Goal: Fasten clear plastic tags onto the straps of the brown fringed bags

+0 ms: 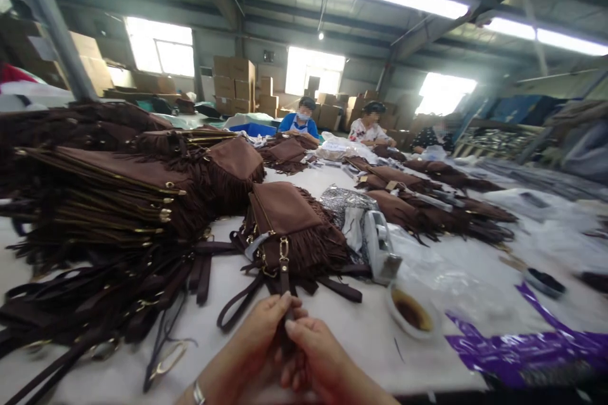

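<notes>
Both hands are closed on one brown leather strap (pixel 285 281), close to the table's front edge. My left hand (pixel 266 323) pinches it nearer its far end, while my right hand (pixel 316 342) grips just below. From the strap a gold clasp (pixel 284 248) leads to a brown fringed bag (pixel 285 209), which lies flat in front of me with its gold zipper side facing left. A looped wrist strap (pixel 237 304) rests left of my hands. The lower end of the held strap is partly hidden by my fingers.
On the left rises a tall stack of brown fringed bags (pixel 104 196), loose straps (pixel 95 304) spilling before it. A tape dispenser (pixel 380 247), a bowl of brown liquid (pixel 411 310) and purple plastic packaging (pixel 532 351) lie to the right. Several people sit across the table.
</notes>
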A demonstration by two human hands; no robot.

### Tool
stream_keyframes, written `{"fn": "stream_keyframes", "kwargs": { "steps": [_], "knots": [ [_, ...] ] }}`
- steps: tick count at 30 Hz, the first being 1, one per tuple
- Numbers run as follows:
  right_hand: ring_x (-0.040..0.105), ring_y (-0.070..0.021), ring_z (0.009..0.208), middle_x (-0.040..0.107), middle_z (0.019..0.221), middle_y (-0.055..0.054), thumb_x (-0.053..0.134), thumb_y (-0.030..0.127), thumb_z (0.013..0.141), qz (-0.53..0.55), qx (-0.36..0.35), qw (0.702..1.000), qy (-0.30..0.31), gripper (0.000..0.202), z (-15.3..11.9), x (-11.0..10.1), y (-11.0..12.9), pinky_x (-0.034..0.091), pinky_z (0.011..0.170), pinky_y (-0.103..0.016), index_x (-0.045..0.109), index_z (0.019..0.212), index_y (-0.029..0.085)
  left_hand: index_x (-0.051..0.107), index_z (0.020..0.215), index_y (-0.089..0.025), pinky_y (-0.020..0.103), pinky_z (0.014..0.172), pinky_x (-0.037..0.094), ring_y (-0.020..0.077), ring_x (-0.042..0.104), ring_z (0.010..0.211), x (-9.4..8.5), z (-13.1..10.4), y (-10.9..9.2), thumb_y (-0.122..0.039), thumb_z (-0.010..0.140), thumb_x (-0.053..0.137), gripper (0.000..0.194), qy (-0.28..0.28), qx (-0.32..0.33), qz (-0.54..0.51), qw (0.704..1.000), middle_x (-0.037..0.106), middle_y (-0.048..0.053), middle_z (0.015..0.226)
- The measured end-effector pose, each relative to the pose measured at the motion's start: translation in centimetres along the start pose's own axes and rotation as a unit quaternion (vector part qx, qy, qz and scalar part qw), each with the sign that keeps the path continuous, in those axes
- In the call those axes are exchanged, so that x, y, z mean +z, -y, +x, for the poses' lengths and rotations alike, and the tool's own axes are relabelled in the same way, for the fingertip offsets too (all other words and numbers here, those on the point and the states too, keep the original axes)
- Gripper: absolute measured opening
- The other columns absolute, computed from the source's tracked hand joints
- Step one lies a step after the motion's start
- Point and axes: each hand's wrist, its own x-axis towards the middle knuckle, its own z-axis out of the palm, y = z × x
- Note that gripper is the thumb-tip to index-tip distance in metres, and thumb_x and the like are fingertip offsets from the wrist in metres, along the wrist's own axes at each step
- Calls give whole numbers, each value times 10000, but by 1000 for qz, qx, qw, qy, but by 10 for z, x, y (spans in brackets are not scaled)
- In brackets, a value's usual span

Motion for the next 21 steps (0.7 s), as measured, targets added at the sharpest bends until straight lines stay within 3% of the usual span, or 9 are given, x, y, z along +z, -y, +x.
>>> {"fn": "stream_keyframes", "kwargs": {
  "steps": [3, 6, 8, 10, 12, 14, 18, 19, 21],
  "knots": [
    [490, -84, 309, 629, 562, -23, 640, 515, 701, -83, 4, 996, -32, 408, 7, -2, -3, 282, 303, -171, 615, 793, 118, 586, 937, -147, 251, 346, 398, 169, 593, 445, 10, 3, 7, -501, 751, 686, 412, -17, -8, -62, 998, 684, 96, 825],
    [459, -90, 348, 556, 492, 25, 584, 355, 746, -215, -67, 969, -102, 212, 11, -9, -6, 324, 363, -203, 633, 746, 149, 581, 947, -146, 268, 326, 399, 178, 577, 418, 16, 8, 7, -503, 743, 692, 425, -15, -9, -74, 997, 674, 84, 784],
    [503, -107, 473, 561, 525, 14, 587, 280, 734, -311, -131, 930, -142, 166, 9, -15, -7, 361, 442, -215, 607, 616, 165, 594, 927, -140, 274, 427, 474, 202, 635, 557, 17, 10, 6, -447, 726, 734, 392, -26, 1, -93, 995, 638, 47, 707],
    [511, -118, 553, 569, 544, 16, 615, 260, 717, -393, -170, 893, -140, 230, 3, -21, -5, 353, 479, -214, 553, 513, 173, 600, 896, -135, 255, 515, 499, 171, 623, 599, 15, 13, 2, -380, 723, 758, 339, -52, 3, -122, 991, 543, -16, 596],
    [508, -120, 543, 574, 529, 28, 612, 273, 742, -449, -207, 860, -125, 247, -8, -30, 0, 355, 490, -218, 557, 519, 181, 592, 871, -136, 208, 452, 431, 93, 498, 461, 10, 15, -1, -359, 744, 744, 298, -75, -13, -152, 985, 407, -76, 528],
    [542, -128, 554, 616, 565, 20, 567, 267, 798, -484, -269, 819, -148, 208, -24, -44, 11, 393, 532, -227, 607, 608, 192, 578, 854, -145, 175, 367, 300, 41, 315, 368, 5, 17, -4, -376, 759, 726, 290, -85, -27, -167, 982, 297, -108, 520],
    [594, -144, 617, 649, 657, -25, 454, 264, 908, -501, -312, 749, -301, 250, -61, -93, 42, 450, 608, -242, 635, 754, 188, 559, 860, -168, 177, 348, 233, 34, 234, 371, 2, 18, -3, -438, 727, 739, 350, -80, -24, -135, 987, 236, -115, 542],
    [610, -157, 662, 659, 693, -39, 434, 281, 927, -511, -316, 723, -340, 261, -69, -108, 49, 468, 648, -255, 646, 808, 189, 556, 862, -171, 180, 350, 241, 34, 237, 376, 2, 19, -2, -453, 723, 738, 363, -78, -21, -128, 988, 242, -114, 546],
    [630, -211, 878, 691, 913, -96, 451, 312, 928, -579, -317, 643, -390, 248, -82, -137, 59, 480, 815, -330, 667, 957, 196, 552, 870, -173, 186, 358, 260, 38, 253, 385, 5, 20, 1, -467, 725, 732, 374, -76, -15, -120, 990, 264, -110, 550]
  ]
}}
